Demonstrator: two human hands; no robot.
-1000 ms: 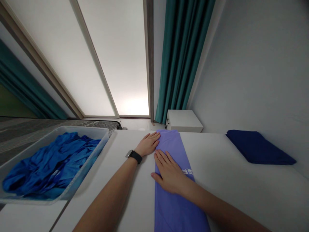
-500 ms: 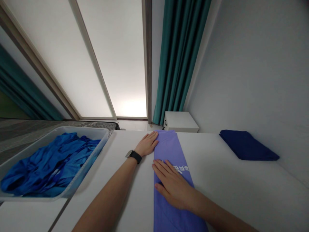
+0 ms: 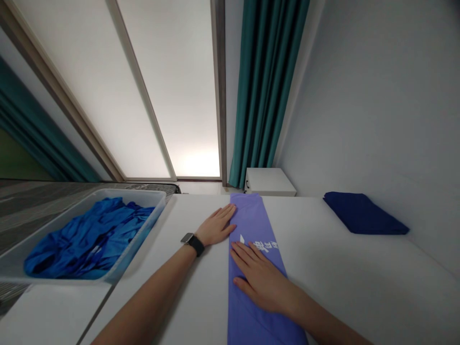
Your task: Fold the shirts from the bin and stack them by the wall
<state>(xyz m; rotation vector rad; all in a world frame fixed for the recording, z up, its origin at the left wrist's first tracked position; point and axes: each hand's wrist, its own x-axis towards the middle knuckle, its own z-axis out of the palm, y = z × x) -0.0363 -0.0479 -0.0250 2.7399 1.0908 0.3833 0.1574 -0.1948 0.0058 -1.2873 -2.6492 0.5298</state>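
A purple garment (image 3: 247, 218) lies folded into a long strip on the white table (image 3: 204, 297), running from the far edge toward me. White lettering shows across its middle. My left hand (image 3: 216, 225), with a black-banded watch (image 3: 193, 243) on the wrist, lies flat, its fingertips touching the strip's left edge near the far end. Flat on the cloth just below the lettering rests my right hand (image 3: 260, 278), fingers stretched out and partly covering the print. Neither hand grips anything.
At the left stands a translucent plastic bin (image 3: 163, 203) with crumpled blue clothes (image 3: 89, 239) inside. A folded navy garment (image 3: 366, 213) lies on the table at the right, by the wall. Beyond the far edge are a small white cabinet (image 3: 269, 179) and a teal curtain (image 3: 269, 96).
My left hand has slid a little toward me along the strip's edge. My right hand has shifted slightly down, uncovering more of the lettering. The view has turned slightly.
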